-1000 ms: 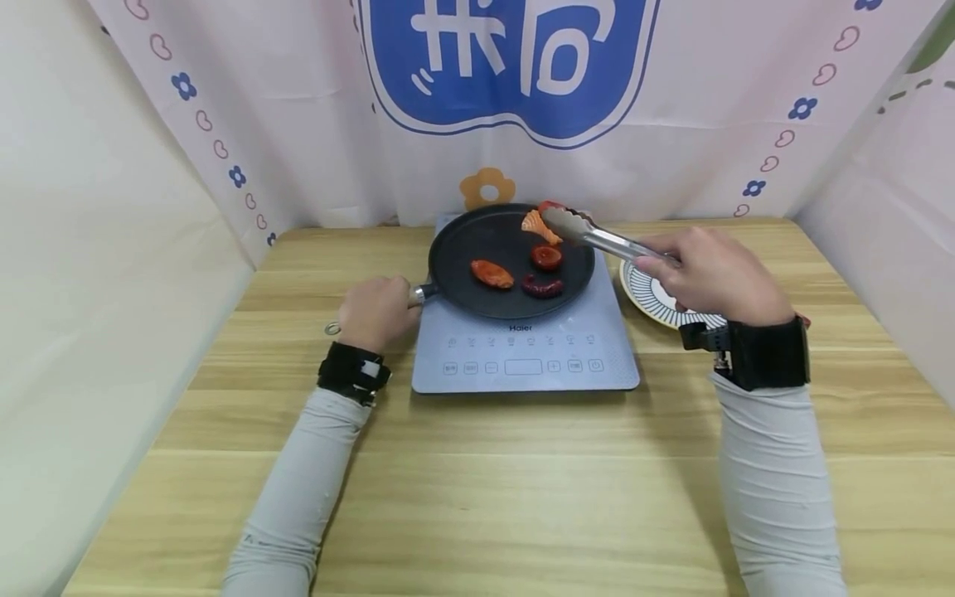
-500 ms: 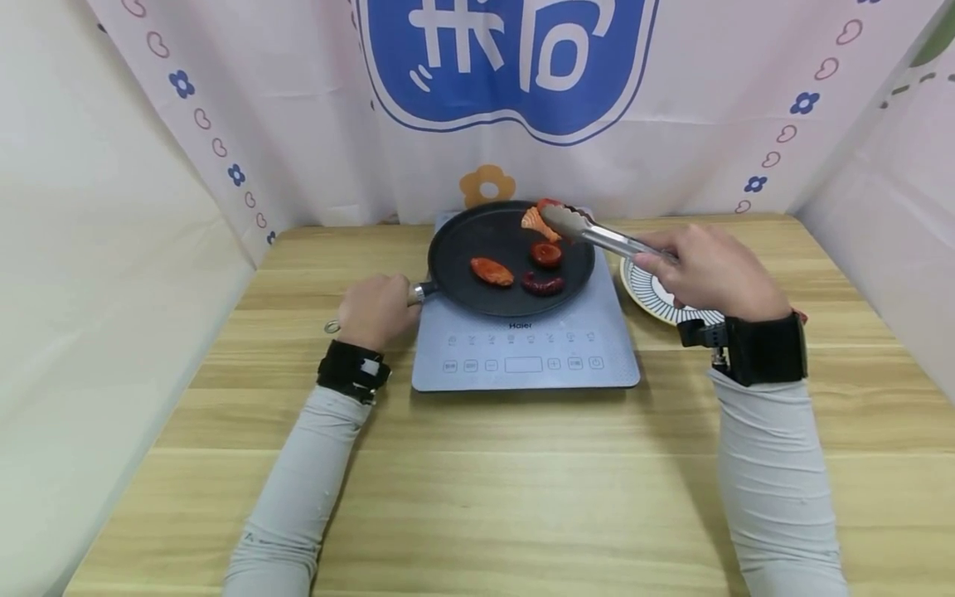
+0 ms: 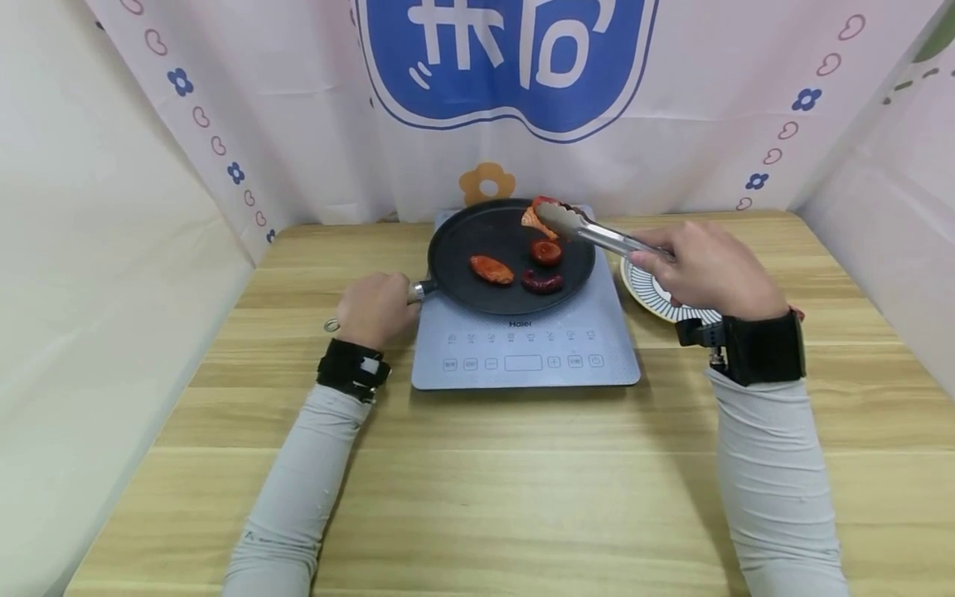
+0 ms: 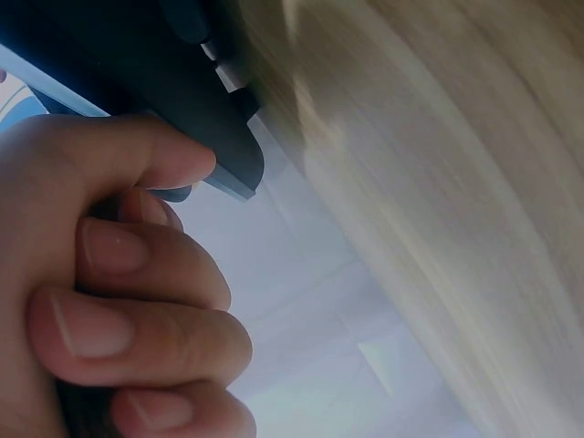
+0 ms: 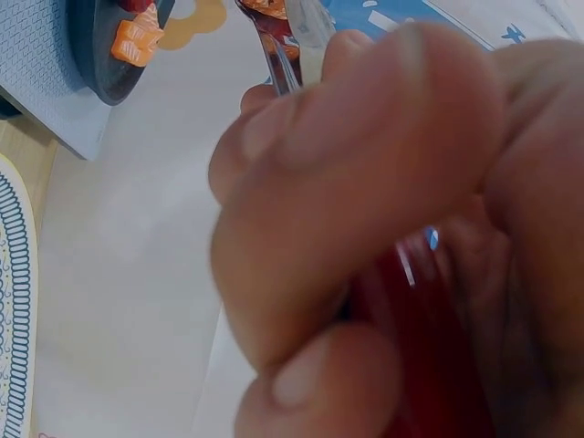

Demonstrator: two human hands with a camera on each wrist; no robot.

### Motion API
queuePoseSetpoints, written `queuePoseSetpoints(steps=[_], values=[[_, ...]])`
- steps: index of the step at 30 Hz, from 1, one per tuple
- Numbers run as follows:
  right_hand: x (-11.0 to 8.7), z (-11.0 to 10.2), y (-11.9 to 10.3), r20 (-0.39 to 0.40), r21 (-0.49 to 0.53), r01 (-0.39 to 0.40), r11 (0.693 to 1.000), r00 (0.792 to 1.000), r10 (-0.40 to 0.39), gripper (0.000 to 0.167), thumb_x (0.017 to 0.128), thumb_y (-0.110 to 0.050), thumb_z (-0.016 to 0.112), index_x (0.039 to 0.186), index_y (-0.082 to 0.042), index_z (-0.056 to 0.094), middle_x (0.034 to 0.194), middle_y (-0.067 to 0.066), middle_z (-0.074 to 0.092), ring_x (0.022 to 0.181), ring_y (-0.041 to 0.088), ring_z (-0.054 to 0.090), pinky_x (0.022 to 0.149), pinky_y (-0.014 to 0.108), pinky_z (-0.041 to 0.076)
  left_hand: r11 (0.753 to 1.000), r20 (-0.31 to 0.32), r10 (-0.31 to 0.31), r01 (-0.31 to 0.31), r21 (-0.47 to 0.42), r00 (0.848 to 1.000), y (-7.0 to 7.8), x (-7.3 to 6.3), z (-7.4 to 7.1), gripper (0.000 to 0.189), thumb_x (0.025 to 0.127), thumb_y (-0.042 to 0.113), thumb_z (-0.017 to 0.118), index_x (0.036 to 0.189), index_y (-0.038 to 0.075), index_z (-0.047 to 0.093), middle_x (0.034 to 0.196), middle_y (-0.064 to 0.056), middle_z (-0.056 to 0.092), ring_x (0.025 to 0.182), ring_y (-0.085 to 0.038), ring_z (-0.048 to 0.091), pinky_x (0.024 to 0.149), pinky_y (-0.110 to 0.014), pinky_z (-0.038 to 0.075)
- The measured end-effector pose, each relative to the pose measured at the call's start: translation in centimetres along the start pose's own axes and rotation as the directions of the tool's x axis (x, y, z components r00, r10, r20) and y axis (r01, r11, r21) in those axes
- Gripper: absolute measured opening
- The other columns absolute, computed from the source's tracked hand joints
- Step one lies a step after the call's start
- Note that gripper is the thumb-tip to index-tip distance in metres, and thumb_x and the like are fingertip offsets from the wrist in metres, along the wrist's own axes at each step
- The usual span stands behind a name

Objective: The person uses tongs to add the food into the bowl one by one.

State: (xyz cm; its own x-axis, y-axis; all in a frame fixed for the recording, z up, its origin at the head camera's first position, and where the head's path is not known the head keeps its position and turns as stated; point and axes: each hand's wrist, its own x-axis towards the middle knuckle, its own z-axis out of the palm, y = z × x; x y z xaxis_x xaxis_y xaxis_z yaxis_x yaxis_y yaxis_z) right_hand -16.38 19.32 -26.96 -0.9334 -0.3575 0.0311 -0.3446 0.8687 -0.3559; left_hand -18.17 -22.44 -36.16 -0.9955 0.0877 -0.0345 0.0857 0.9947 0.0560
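Note:
My left hand [image 3: 373,308] grips the handle [image 3: 419,291] of a black frying pan [image 3: 451,264]; its curled fingers show in the left wrist view. With my right hand [image 3: 705,269] I hold metal tongs [image 3: 615,240], which have a red grip [image 5: 406,301]. Their tips reach over the pan's far right, with a reddish food piece [image 3: 545,200] between them. Just below the tips lies an orange, white-striped piece [image 3: 533,222]. Also in the pan are a round red piece [image 3: 546,252], a dark red curved piece [image 3: 542,283] and an oval orange-brown piece [image 3: 492,269].
Beneath the pan is a pale induction cooktop [image 3: 477,377] on the wooden table [image 3: 515,489]. A striped plate [image 3: 642,290] stands at its right, partly under my right hand. A printed curtain [image 3: 313,149] hangs right behind the table.
The tongs' tips have shifted slightly left and now cover more of the striped orange piece. My left hand stays on the pan handle. The head view has tilted slightly down.

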Motion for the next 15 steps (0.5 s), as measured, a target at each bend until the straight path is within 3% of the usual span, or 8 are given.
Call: queuePoseSetpoints(steps=[15], values=[[0.24, 0.18, -0.46, -0.023, -0.064, 0.005, 0.998, 1.0, -0.006, 0.043, 0.108, -0.036, 0.057, 0.145, -0.016, 0.064, 0.079, 0.008, 0.062, 0.075, 0.027, 0.058, 0.063, 0.039, 0.041, 1.0, -0.004, 0.0, 0.0, -0.001, 1.0, 0.21, -0.01, -0.23, 0.032, 0.097, 0.03, 0.063, 0.072, 0.01, 0.06, 0.069, -0.007, 0.06, 0.059, -0.023, 0.055, 0.048, -0.036, 0.041]])
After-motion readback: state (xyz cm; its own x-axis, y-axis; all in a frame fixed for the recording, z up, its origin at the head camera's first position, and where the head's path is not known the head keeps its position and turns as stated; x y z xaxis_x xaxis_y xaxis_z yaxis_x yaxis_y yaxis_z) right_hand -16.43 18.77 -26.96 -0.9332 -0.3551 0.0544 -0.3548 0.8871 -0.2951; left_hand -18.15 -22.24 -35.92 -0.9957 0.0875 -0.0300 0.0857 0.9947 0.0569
